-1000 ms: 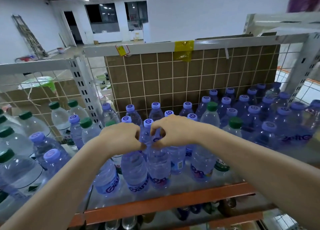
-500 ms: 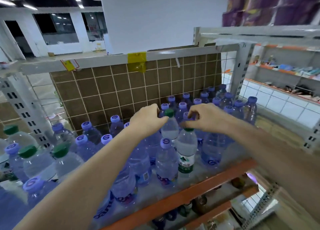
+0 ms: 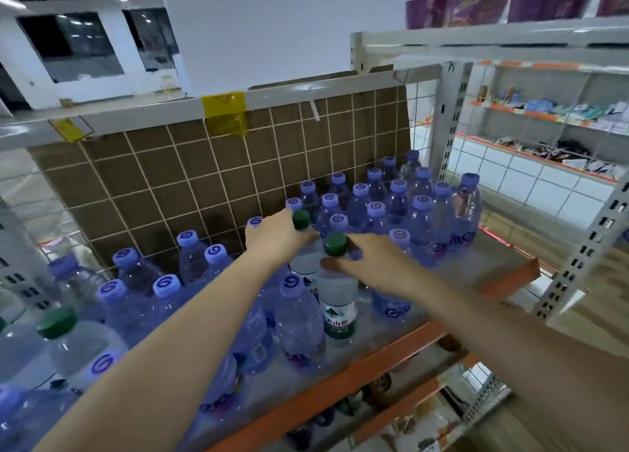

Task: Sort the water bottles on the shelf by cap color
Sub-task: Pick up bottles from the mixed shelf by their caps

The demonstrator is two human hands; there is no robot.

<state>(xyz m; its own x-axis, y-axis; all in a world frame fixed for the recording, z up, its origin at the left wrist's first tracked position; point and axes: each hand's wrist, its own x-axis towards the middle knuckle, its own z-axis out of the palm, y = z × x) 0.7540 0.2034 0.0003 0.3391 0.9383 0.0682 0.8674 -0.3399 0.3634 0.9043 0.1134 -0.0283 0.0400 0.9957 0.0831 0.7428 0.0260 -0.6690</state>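
Note:
Several water bottles stand on the shelf (image 3: 401,344) with its orange front rail. Most have purple caps; a tight group of purple-capped bottles (image 3: 422,213) fills the right end. My left hand (image 3: 275,237) grips the neck of a green-capped bottle (image 3: 301,219) in the middle. Just in front of it, my right hand (image 3: 371,257) holds the neck of a second green-capped bottle (image 3: 337,301) with a green and white label. Another green-capped bottle (image 3: 58,322) stands at the far left among purple-capped ones.
A wire grid backed by brown cardboard (image 3: 204,186) closes the back of the shelf. A grey upright post (image 3: 446,121) stands at the right end. A lower shelf holds more goods. Further shelves with packets (image 3: 558,118) are at the right.
The view has swung right. Both hands left the purple-capped bottles in the middle and moved right onto the two green-capped bottles, one hand on each neck.

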